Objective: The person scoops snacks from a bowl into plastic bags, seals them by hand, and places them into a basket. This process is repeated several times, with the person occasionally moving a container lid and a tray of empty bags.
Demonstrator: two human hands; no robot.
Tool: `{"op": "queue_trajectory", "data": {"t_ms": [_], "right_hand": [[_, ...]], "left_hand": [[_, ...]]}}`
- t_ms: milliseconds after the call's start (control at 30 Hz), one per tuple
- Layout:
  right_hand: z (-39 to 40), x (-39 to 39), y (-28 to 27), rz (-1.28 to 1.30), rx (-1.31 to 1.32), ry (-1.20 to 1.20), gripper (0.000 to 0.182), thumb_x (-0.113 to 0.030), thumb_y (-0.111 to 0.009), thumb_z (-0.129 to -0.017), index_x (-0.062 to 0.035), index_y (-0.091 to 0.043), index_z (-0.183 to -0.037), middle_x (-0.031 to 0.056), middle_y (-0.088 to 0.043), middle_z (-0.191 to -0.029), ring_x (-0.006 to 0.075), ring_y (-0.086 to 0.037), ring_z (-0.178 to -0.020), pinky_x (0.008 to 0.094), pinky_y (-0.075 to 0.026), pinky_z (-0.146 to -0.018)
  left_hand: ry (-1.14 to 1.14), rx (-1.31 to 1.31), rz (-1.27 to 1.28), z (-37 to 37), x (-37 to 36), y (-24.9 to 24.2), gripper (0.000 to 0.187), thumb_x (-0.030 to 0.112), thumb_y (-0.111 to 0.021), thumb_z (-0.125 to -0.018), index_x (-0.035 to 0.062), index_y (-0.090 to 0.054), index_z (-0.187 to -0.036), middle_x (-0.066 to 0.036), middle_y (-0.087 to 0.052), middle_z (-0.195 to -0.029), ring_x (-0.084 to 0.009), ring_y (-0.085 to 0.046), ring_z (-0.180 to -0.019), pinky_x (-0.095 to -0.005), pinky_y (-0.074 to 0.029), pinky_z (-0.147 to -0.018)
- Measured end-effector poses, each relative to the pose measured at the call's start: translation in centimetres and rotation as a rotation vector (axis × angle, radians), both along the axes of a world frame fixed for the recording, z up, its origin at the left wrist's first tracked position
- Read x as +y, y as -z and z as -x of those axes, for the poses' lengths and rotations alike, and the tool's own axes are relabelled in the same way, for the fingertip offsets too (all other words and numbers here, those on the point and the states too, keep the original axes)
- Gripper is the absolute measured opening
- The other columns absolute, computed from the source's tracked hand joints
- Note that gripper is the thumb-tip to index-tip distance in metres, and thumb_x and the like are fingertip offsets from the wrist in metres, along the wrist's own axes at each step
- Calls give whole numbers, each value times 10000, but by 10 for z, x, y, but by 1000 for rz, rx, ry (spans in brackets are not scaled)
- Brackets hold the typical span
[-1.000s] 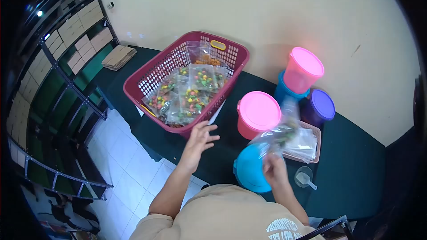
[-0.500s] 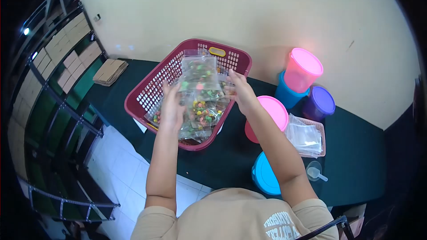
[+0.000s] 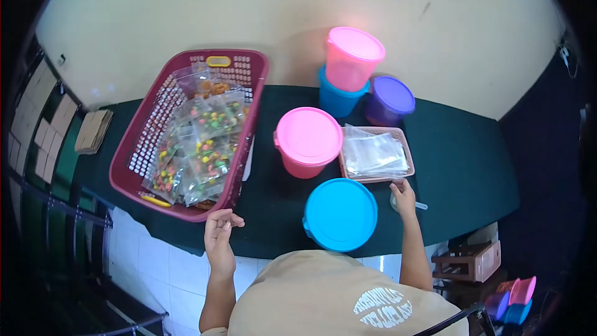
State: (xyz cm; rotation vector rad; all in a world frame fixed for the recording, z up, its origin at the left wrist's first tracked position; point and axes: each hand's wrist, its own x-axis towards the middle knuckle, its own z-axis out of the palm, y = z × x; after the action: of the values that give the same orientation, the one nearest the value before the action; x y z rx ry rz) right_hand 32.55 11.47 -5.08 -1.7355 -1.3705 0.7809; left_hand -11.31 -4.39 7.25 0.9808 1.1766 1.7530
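My left hand [image 3: 222, 231] hovers just off the near right corner of the maroon basket [image 3: 250, 140], fingers loosely bent and holding nothing. Inside that basket lie several clear bags of colourful round pieces [image 3: 210, 155]. My right hand [image 3: 405, 199] is at the front edge of the pink tray [image 3: 411, 160], fingers slightly apart and nothing visible in them. A stack of clear plastic bags [image 3: 375, 154] fills the tray. Partly hidden under the right hand is a clear scoop [image 3: 421, 206] with its small cup.
A pink-lidded tub [image 3: 309, 136] and a blue-lidded tub [image 3: 341, 214] stand mid-table. Behind them are a pink tub [image 3: 353, 62] stacked on a blue tub [image 3: 341, 101], and a purple tub [image 3: 390, 99]. Folded brown cardboard [image 3: 93, 132] lies far left.
Both hands have left the bags in the basket. My right hand has gone right to the tray and scoop; my left has drawn back near the basket's corner. The view has shifted right.
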Motion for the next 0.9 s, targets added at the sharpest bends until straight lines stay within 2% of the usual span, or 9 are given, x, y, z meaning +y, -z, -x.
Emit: {"op": "queue_trajectory", "data": {"t_ms": [33, 100, 167, 333, 400, 500, 533, 733, 900], "right_hand": [[-8, 2, 8, 0, 4, 19, 217, -141, -638, -874, -6, -594, -1038, 85, -656, -980, 171, -627, -859, 290, -472, -808], [-17, 16, 20, -2, -244, -38, 307, -167, -685, -810, 12, -601, -1045, 170, -650, -1019, 289, -621, -956, 382, -471, -848], [-2, 30, 18, -164, -566, -113, 379, -183, -715, -759, -16, -603, -1081, 171, -617, -1131, 336, -564, -1064, 403, -432, -935], [27, 82, 65, -391, -634, -244, 437, -253, -726, -739, -95, -597, -1126, 110, -589, -1187, 294, -536, -1112, 486, -341, -1030], [32, 90, 74, -281, -692, -379, 301, -258, -702, -762, -114, -641, -1020, 92, -645, -1062, 256, -579, -1036, 510, -334, -1015], [28, 97, 85, -196, -651, -404, 190, -239, -686, -779, -103, -685, -912, 72, -685, -902, 247, -615, -922, 477, -358, -982], [28, 97, 91, -400, -592, -355, 116, -212, -680, -785, -97, -679, -783, 86, -660, -743, 263, -615, -812, 446, -403, -908], [9, 97, 81, -371, -337, -303, 117, -146, -707, -765, -46, -646, -761, 132, -636, -742, 306, -593, -748, 393, -464, -706], [-1, 101, 55, -290, -78, -223, 133, -129, -707, -777, -24, -631, -748, 130, -639, -792, 268, -602, -776, 357, -469, -740]], "left_hand": [[19, 4, 0, -10, 5, 0, 236, 84, -461, -898, 0, -520, -1110, -98, -596, -921, -171, -556, -884, -314, -438, -839], [94, 29, 45, -30, 14, -1, 230, 82, -463, -900, 2, -523, -1107, -92, -595, -918, -168, -557, -884, -315, -441, -840], [130, 30, 57, -52, 21, -2, 230, 82, -467, -901, 2, -525, -1109, -91, -596, -920, -165, -560, -882, -313, -443, -843], [231, 46, 70, -105, 26, 4, 228, 93, -479, -925, -5, -522, -1127, -95, -601, -932, -165, -568, -888, -320, -448, -853], [266, 39, 76, -121, 24, 8, 228, 89, -480, -929, -7, -517, -1132, -98, -603, -941, -168, -570, -896, -324, -446, -859], [262, 48, 72, -139, 16, 14, 225, 84, -481, -929, -7, -516, -1132, -97, -602, -944, -171, -570, -897, -327, -447, -859], [254, 67, 82, -143, 13, 16, 219, 75, -477, -929, -7, -518, -1128, -97, -602, -947, -173, -571, -898, -332, -451, -857], [143, 73, 183, -156, 3, 32, 213, 79, -466, -932, -1, -523, -1121, -98, -605, -953, -174, -575, -904, -335, -455, -859], [160, 82, 198, -170, 11, 33, 227, 97, -471, -933, -2, -519, -1131, -106, -609, -969, -181, -580, -913, -346, -455, -868]]}}
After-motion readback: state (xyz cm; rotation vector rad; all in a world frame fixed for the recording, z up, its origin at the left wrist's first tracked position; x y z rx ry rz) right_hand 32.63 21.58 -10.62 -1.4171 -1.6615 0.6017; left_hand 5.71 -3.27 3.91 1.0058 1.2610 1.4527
